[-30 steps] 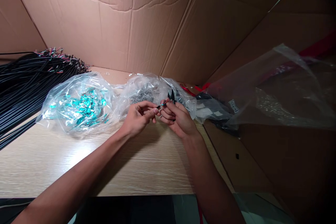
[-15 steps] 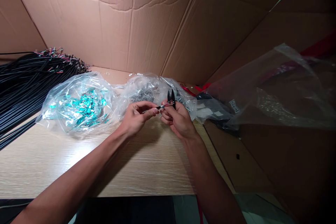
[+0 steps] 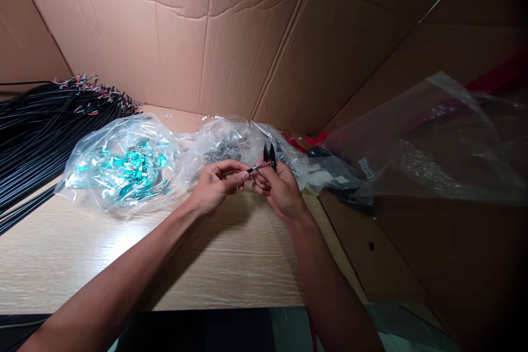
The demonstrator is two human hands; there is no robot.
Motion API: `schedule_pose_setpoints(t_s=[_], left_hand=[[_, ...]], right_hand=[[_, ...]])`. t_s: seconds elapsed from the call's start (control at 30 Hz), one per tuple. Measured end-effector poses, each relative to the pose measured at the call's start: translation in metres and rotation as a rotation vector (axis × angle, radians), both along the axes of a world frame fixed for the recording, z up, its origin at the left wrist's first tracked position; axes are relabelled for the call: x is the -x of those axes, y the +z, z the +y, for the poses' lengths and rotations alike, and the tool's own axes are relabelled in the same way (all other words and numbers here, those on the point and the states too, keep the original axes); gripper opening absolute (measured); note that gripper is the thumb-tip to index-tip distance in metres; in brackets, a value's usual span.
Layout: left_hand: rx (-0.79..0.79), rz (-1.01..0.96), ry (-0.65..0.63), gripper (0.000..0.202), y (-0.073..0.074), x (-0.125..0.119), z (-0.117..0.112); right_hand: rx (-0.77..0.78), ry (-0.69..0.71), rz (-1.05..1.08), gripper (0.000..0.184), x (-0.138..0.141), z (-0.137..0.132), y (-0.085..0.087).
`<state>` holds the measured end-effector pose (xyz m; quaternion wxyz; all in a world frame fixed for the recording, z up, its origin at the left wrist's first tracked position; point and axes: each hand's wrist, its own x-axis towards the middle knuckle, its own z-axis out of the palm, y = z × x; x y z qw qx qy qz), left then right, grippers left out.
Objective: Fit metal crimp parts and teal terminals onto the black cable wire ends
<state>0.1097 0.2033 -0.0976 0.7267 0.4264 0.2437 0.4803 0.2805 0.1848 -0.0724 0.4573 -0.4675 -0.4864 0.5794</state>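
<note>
Between finger and thumb, my left hand (image 3: pixel 218 182) pinches a black cable (image 3: pixel 250 170) close to its end. Thin coloured wires, reddish among them, come out of that end and run to the right. My right hand (image 3: pixel 280 187) is closed around small black thread snips (image 3: pixel 269 156), their two pointed blades sticking up apart above the fingers. Its fingertips also touch the wires by the cable end. Both hands are held just above the table, almost meeting. Most of the snips' body is hidden in the right palm.
A clear bag of shiny teal pieces (image 3: pixel 142 168) lies left of the hands. Behind them is a clear bag of small metallic parts (image 3: pixel 225 151). Many black cables (image 3: pixel 41 121) are piled at far left. Clear plastic (image 3: pixel 412 165) hangs at right; cardboard walls (image 3: pixel 173 38) enclose the table (image 3: pixel 231 264).
The hands stay nearly in place. My left fingers and the cable have shifted slightly, and the pale bit at the cable end shows less. The snips' blades remain apart.
</note>
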Motion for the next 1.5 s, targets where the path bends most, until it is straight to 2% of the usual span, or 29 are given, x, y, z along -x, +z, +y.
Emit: schedule_pose_setpoints(t_s=[0.17, 0.33, 0.43, 0.6, 0.83, 1.0, 1.23, 1.37, 1.43, 1.5], left_hand=[[0.004, 0.041, -0.061, 0.032, 0.003, 0.002, -0.002], [-0.052, 0.011, -0.109, 0.027, 0.004, 0.005, -0.004], [-0.064, 0.007, -0.109, 0.026, 0.003, 0.006, -0.003], [-0.055, -0.024, -0.076, 0.027, 0.003, 0.006, -0.001], [0.036, -0.011, -0.059, 0.045, 0.003, -0.001, -0.002], [0.051, 0.012, -0.046, 0.046, 0.002, -0.001, -0.003], [-0.067, 0.051, -0.02, 0.038, 0.002, 0.003, -0.002], [-0.118, 0.06, -0.001, 0.033, 0.0, -0.002, -0.003], [-0.22, 0.181, 0.103, 0.027, -0.004, -0.005, -0.005], [-0.455, 0.401, 0.302, 0.019, -0.01, -0.008, -0.007]], right_hand=[[-0.087, -0.028, -0.077, 0.098, 0.0, 0.0, -0.004], [-0.082, 0.106, -0.121, 0.099, -0.002, 0.0, -0.002], [-0.091, 0.128, -0.141, 0.098, -0.002, -0.001, -0.002], [-0.115, 0.081, -0.135, 0.098, 0.001, -0.001, -0.002], [-0.084, -0.034, -0.071, 0.093, 0.004, 0.0, 0.002], [-0.086, -0.057, -0.098, 0.093, 0.003, 0.002, -0.003], [-0.091, -0.02, -0.106, 0.101, 0.011, 0.004, -0.015], [-0.063, -0.103, -0.11, 0.09, 0.012, 0.006, -0.016], [-0.043, -0.144, -0.094, 0.085, 0.011, 0.008, -0.015], [-0.032, -0.169, -0.056, 0.085, 0.008, 0.01, -0.014]])
